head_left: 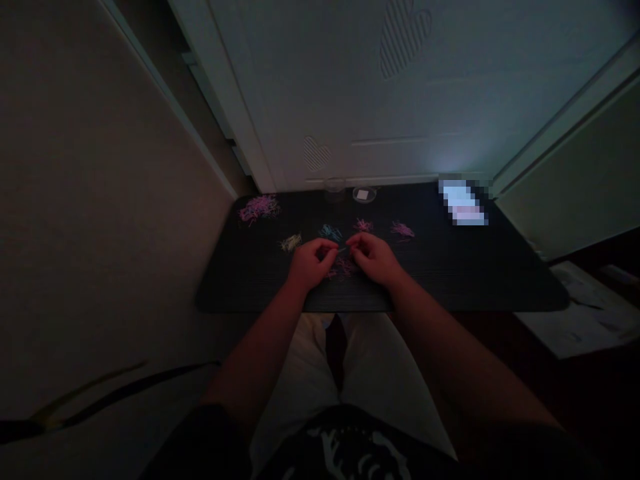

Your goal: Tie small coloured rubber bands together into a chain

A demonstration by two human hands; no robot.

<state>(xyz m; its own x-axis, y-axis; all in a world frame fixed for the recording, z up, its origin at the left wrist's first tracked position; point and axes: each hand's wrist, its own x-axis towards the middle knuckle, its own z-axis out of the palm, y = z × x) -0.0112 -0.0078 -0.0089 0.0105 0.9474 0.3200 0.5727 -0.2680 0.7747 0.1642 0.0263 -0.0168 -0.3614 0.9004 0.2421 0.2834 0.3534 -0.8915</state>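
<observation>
My left hand is closed in a pinch over the dark table, its fingertips at one end of a thin pale strand. Facing it, my right hand is also pinched; whether it holds anything is too dark to make out. Under and between both hands lies a loose pile of mixed pink and purple strands. Just beyond them are a blue pile and a pink pile. A cream pile lies left of my left hand, and a purple-pink pile right of my right hand.
A larger mixed pile of strands sits at the table's far left corner. A clear round container and a clear lid with a white label stand at the back edge. A lit, blurred-out screen is at the back right, before a white door.
</observation>
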